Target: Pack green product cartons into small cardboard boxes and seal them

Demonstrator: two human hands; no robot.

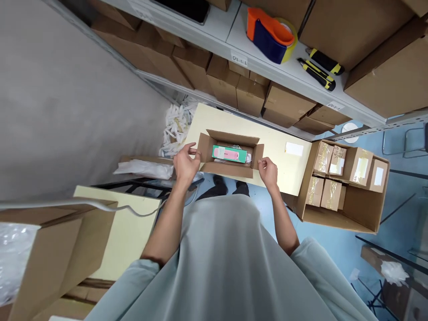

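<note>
Carton (227,170), small, brown and open at the top, sits on the pale yellow table (209,119) just in front of the person, its flaps folded outward; inside it lies a long green box (230,154) with a pink picture on its face, and some crumpled clear wrapping (248,158) shows beside that box's right end; the left hand (187,164) is at the left end flap, fingers bent and the gap to the thumb narrow, though I cannot tell whether it grips the cardboard; the right hand (268,172) has the edge of the right end flap pinched between thumb and finger, the other fingers curled in.

To the right on the same table lies a white label (294,149); at the table's right end stands a large brown box (356,218), open, with smaller taped boxes (361,166) inside; beyond the far edge runs a grey shelf (219,22), bearing an orange and blue tape dispenser (272,38) with yellow tape, and two black and yellow cutters (323,61) side by side; more brown boxes (284,100) stand in a row beneath it; to the left, near the wall, white scraps (174,127) lie heaped.
</note>
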